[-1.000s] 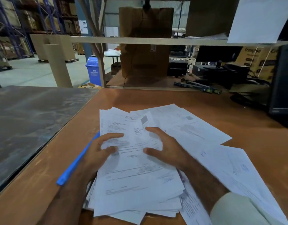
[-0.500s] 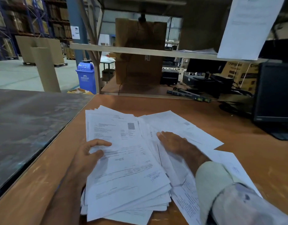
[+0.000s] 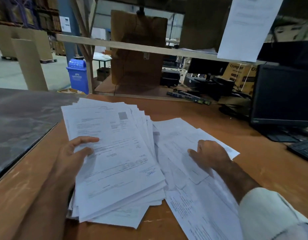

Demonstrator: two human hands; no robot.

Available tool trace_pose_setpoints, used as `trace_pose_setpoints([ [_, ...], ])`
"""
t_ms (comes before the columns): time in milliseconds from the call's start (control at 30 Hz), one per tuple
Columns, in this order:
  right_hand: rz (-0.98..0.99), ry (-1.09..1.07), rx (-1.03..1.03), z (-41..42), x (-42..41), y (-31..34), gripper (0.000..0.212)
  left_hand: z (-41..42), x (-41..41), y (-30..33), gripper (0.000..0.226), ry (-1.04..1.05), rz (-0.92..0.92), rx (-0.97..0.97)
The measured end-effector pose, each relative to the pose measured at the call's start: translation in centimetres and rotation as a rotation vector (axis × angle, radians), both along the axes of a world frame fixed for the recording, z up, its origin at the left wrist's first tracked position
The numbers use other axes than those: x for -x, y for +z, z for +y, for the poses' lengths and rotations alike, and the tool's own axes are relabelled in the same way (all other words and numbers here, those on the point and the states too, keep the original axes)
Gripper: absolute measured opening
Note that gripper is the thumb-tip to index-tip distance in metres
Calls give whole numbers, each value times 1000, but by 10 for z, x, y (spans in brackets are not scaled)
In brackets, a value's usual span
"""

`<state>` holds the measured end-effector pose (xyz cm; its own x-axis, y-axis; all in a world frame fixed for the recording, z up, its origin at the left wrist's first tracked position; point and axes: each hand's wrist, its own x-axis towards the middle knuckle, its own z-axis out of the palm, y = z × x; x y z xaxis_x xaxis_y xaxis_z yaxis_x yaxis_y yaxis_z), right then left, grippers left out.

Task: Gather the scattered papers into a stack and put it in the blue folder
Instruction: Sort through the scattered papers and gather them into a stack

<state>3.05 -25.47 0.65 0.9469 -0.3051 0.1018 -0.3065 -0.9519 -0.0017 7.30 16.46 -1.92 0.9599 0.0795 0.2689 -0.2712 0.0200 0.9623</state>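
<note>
Gripping its left edge, thumb on top, the left hand (image 3: 71, 156) holds the stack (image 3: 115, 158) on the tabletop (image 3: 193, 108). The right hand (image 3: 210, 155) is laid flat, fingers relaxed, on loose sheets (image 3: 189, 170) just beside the stack. Gathering is judged to be midway. Next, these sheets must be slid left onto the stack and squared. No blue folder is seen.

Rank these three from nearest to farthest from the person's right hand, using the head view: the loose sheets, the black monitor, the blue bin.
1. Loose sheets: directly under the right hand, touching it.
2. Black monitor: farther back on the right side of the desk.
3. Blue bin: far back left, on the floor beyond the desk.
</note>
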Motion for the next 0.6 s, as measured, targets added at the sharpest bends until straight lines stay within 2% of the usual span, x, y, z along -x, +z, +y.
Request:
trace_pose_setpoints([
  [67, 34, 61, -144, 8, 7, -12, 67, -5, 3, -1, 38, -33, 20, -43],
  [133, 167, 157, -168, 18, 12, -25, 83, -6, 2, -3, 36, -54, 38, -108],
  [200, 208, 266, -207, 17, 16, -24, 76, -5, 1, -2, 36, -41, 34, -122],
  [300, 234, 436, -366, 11, 31, 2, 66, -2, 1, 3, 36, 9, 40, -25],
  [400, 196, 540, -514, 8, 40, 13, 31, -2, 1, 5, 35, -6, 53, 52],
  [467, 76, 424, -509, 1, 39, 11, 22, -5, 2, 4, 35, -18, 58, -6],
  [533, -43, 186, -417, -7, 37, 5, 38, -12, 5, 2, 38, -49, 55, -111],
  [600, -31, -23, -259, -10, 39, -1, 59, -15, 7, -1, 46, -82, 33, -217],
])
